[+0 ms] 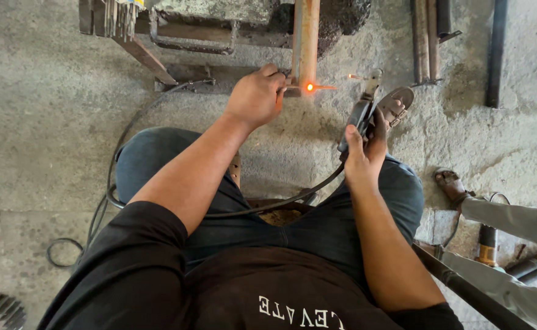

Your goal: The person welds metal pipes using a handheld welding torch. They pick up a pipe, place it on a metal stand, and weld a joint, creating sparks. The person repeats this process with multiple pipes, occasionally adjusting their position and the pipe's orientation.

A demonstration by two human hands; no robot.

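I sit over a concrete floor with my knees apart. My left hand point(257, 96) is closed around a small metal piece held against an upright rusty steel bar point(307, 43). A glowing orange weld spot point(309, 87) sits on the bar just right of that hand. My right hand point(362, 154) grips a grey welding electrode holder point(359, 116), whose short rod point(358, 77) has a glowing tip, a little right of the bar. A black cable point(268, 205) runs from the holder across my lap.
A rusty metal frame point(189, 36) lies at the top, with steel bars point(427, 36) at the top right. Another person's sandalled foot point(452, 183) and light trouser legs point(513, 220) are at the right. A dark pipe point(470, 290) crosses below them. Cable loops point(64, 250) lie at the left.
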